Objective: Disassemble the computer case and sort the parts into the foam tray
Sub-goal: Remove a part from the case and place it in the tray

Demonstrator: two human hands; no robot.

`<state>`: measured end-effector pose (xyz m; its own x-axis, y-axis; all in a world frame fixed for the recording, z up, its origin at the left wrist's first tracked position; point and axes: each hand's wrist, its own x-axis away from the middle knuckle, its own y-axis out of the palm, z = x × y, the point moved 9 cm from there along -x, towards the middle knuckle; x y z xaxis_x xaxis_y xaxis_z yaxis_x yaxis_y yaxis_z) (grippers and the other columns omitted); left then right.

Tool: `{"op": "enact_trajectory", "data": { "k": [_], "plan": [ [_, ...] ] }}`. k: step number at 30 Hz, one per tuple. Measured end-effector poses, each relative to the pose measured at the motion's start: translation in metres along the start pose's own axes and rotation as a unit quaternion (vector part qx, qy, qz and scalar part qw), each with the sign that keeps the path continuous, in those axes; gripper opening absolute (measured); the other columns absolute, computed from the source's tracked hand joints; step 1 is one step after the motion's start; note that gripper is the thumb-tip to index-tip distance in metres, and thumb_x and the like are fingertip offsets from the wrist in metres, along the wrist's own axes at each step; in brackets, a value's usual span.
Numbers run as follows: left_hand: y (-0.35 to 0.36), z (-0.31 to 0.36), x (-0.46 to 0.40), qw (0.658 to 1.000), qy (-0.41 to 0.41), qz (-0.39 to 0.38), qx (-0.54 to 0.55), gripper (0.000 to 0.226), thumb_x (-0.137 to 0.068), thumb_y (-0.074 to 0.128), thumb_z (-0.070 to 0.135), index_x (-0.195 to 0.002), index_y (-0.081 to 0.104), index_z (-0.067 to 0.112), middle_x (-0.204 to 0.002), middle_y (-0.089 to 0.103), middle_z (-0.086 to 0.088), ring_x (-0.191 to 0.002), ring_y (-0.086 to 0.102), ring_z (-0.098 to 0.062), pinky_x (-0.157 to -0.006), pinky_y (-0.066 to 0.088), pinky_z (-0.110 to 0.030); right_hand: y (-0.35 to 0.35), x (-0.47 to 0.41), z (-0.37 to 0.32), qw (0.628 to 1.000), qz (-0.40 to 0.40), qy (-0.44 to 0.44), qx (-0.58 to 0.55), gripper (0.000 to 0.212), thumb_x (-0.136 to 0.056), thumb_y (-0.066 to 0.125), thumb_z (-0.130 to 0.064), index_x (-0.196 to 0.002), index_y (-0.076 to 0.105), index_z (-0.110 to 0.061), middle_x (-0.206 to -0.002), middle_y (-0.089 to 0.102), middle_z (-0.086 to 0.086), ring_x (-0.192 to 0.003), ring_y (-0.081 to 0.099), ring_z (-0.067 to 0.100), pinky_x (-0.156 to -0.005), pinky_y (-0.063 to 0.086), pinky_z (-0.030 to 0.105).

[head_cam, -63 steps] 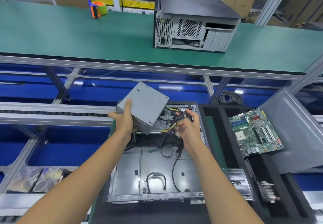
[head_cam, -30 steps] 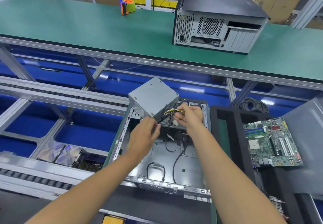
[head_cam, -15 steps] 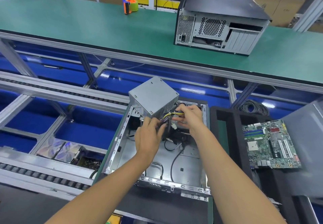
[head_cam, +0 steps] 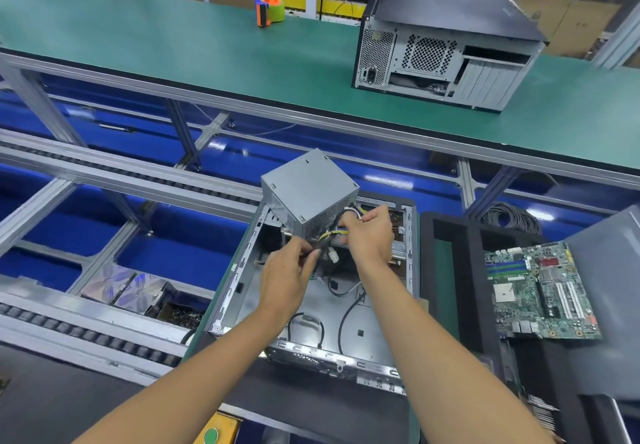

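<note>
A long green-matted desk (head_cam: 173, 48) on aluminium framing spans the factory floor, carrying a closed grey case (head_cam: 446, 48) and an orange tape dispenser (head_cam: 269, 10), with blue bins and roller tracks below. The boxy sheet-metal power supply (head_cam: 304, 190) sits tilted on the far corner of the open steel computer case (head_cam: 242, 277), beside the black foam tray (head_cam: 460, 235) holding a green motherboard (head_cam: 540, 291). Since two seconds ago the left hand (head_cam: 287, 277) has let go of the supply; both its grip and the right hand (head_cam: 370, 232) now pinch the cable bundle (head_cam: 330, 235).

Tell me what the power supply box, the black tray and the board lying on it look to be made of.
Power supply box: looks like bare grey sheet metal, matte, with folded edges and a perforated side.
Black tray: probably foam, dull, with thick cut-out walls.
Board: a green circuit board with slots and chips.
</note>
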<state>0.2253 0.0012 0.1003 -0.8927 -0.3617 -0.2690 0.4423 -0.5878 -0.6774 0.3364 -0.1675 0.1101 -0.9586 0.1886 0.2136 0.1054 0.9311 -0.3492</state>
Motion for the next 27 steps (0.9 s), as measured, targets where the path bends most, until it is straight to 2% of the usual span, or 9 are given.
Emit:
{"op": "enact_trajectory", "data": {
  "k": [3,5,8,10,14,19,23,25,27],
  "plan": [
    [0.013,0.007,0.008,0.999,0.037,-0.033,0.016,0.018,-0.097,0.059,0.051,-0.094,0.060,0.033,-0.077,0.069,0.016,-0.069,0.062,-0.007,-0.059,0.047,-0.033,0.007,0.012,0.009,0.999,0.016,0.024,-0.036,0.037,-0.069,0.073,-0.037,-0.085,0.042,-0.026,-0.043,0.059,-0.013,-0.050,0.067,0.019,-0.068,0.052,0.045],
    [0.017,0.011,0.013,0.998,0.054,-0.019,-0.039,0.018,-0.097,0.058,0.052,-0.095,0.063,0.035,-0.075,0.069,0.015,-0.066,0.061,-0.009,-0.056,0.039,-0.031,0.012,0.015,0.013,0.996,0.018,0.039,-0.078,0.040,-0.066,0.075,-0.035,-0.084,0.042,-0.024,-0.039,0.054,-0.012,-0.045,0.064,0.022,-0.065,0.051,0.046],
    [0.023,0.012,0.019,0.996,0.015,0.005,-0.086,0.018,-0.099,0.057,0.051,-0.097,0.063,0.034,-0.074,0.070,0.011,-0.063,0.063,-0.014,-0.052,0.041,-0.032,0.017,0.017,0.016,0.994,0.021,0.045,-0.093,0.041,-0.064,0.077,-0.034,-0.084,0.043,-0.023,-0.044,0.055,-0.010,-0.042,0.064,0.021,-0.061,0.052,0.047],
    [0.032,0.011,0.022,0.995,-0.010,-0.012,-0.103,0.018,-0.102,0.052,0.050,-0.102,0.058,0.033,-0.075,0.071,0.008,-0.064,0.065,-0.018,-0.051,0.044,-0.034,0.020,0.021,0.022,0.993,0.019,0.061,-0.095,0.043,-0.061,0.078,-0.035,-0.085,0.045,-0.021,-0.052,0.057,-0.005,-0.040,0.061,0.024,-0.056,0.052,0.046],
    [0.043,0.013,0.017,0.985,-0.009,-0.058,-0.161,0.015,-0.104,0.048,0.040,-0.101,0.051,0.025,-0.073,0.068,0.002,-0.064,0.063,-0.028,-0.047,0.021,-0.033,0.029,0.031,0.039,0.982,0.000,0.111,-0.151,0.041,-0.062,0.081,-0.025,-0.084,0.047,-0.016,-0.041,0.049,-0.003,-0.032,0.046,0.019,-0.047,0.041,0.031],
    [0.068,0.012,0.019,0.973,-0.011,-0.141,-0.180,0.022,-0.105,0.046,0.037,-0.121,0.047,0.023,-0.092,0.072,-0.005,-0.081,0.068,-0.034,-0.058,0.032,-0.034,0.028,0.027,0.051,0.964,-0.030,0.169,-0.202,0.035,-0.074,0.081,-0.017,-0.082,0.047,-0.014,-0.047,0.044,0.002,-0.029,0.037,0.016,-0.039,0.031,0.023],
    [0.095,-0.010,0.029,0.964,-0.047,-0.239,-0.105,0.050,-0.107,0.045,0.029,-0.151,0.030,0.013,-0.135,0.056,-0.015,-0.114,0.059,-0.037,-0.084,0.049,-0.043,0.029,0.017,0.067,0.942,-0.082,0.222,-0.240,0.012,-0.092,0.059,-0.009,-0.096,0.048,-0.013,-0.065,0.045,0.006,-0.032,0.032,0.012,-0.038,0.025,0.021],
    [0.094,-0.027,0.025,0.963,-0.116,-0.241,0.010,0.041,-0.107,0.044,0.020,-0.146,0.037,0.010,-0.133,0.057,-0.017,-0.115,0.059,-0.035,-0.092,0.050,-0.042,0.025,0.011,0.077,0.934,-0.090,0.243,-0.244,0.009,-0.094,0.046,-0.007,-0.098,0.045,-0.015,-0.075,0.046,0.007,-0.033,0.030,0.012,-0.043,0.025,0.023],
    [0.086,-0.042,0.019,0.952,-0.193,-0.210,0.111,0.033,-0.107,0.044,0.019,-0.140,0.045,0.015,-0.117,0.066,-0.013,-0.100,0.064,-0.029,-0.081,0.051,-0.036,0.023,0.005,0.083,0.934,-0.098,0.248,-0.239,0.012,-0.092,0.039,-0.005,-0.094,0.040,-0.017,-0.080,0.045,0.007,-0.033,0.030,0.011,-0.046,0.026,0.024]
  ]
}}
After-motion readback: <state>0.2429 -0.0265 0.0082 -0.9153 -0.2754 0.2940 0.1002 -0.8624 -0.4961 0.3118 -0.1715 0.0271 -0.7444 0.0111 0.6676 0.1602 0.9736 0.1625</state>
